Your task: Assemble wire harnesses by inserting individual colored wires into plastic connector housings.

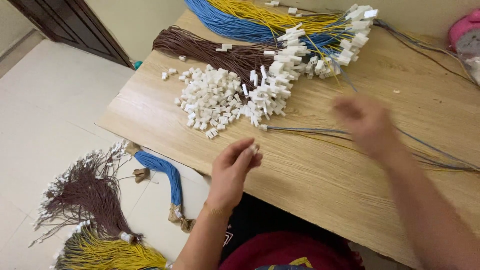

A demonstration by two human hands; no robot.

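I had the left hand [234, 172] raised just off the near edge of the bench [320, 175], its grip pinched shut on one small white connector [254, 148] between thumb and fingertips. The right hand [367, 122] was a blur above the loose wires [320, 131] that lay across the bench, and I could not tell whether its grip was open or shut, nor whether it held a wire.

To do this step well, I judged that the connector wanted a light hold by its sides, with its open end turned toward the right hand, so that a wire end could meet it squarely. Both hands would do better close together and low over the wood.

The pile of connectors [212, 100] lay near, to the front-left, touching the finished ends of the brown bundle [210, 50]. The blue and yellow bundle [260, 20] lay farther back. The open room was the bare wood between the pile and the near edge. That edge ran slantwise under the left wrist, so a dropped connector could have gone to the floor [45, 100], where more bundles [100, 200] lay. I would have kept the elbows from sweeping the pile.
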